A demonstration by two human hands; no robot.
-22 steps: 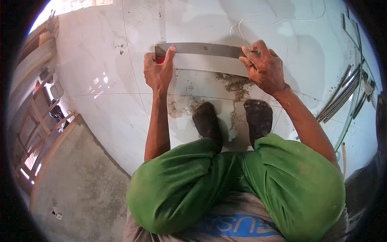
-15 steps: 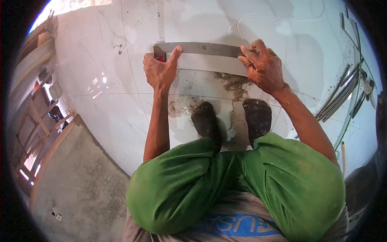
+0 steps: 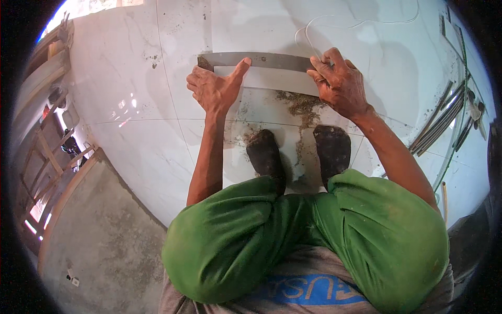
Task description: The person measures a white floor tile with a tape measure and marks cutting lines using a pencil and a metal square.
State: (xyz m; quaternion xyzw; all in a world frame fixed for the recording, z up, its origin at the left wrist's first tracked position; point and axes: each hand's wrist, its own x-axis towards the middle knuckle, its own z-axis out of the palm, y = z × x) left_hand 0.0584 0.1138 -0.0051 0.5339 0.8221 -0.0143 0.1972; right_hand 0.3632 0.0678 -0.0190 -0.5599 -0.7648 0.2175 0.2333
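Note:
A long straight bar (image 3: 285,60) lies across in front of me, just beyond my feet. It shows a grey strip on its far side, with a small dark mark near the middle, and a pale band on its near side. At its left end is a dark, rough corner piece (image 3: 205,63). My left hand (image 3: 217,90) rests over that end, its thumb stretched along the grey strip and its fingers pointing left. My right hand (image 3: 340,86) grips the right end between bent fingers and thumb, hiding the tip.
Dark crumbly debris (image 3: 300,104) lies on the white tiled floor (image 3: 141,94) near my dark-covered feet (image 3: 333,152). A thin white cord (image 3: 361,23) runs beyond my right hand. Several thin rods (image 3: 439,120) lie at the right, and a grey concrete slab (image 3: 104,220) is at lower left.
My left hand has shifted slightly right, its thumb spread farther along the grey strip. It now covers a red patch near the bar's left end. My right hand keeps its grip.

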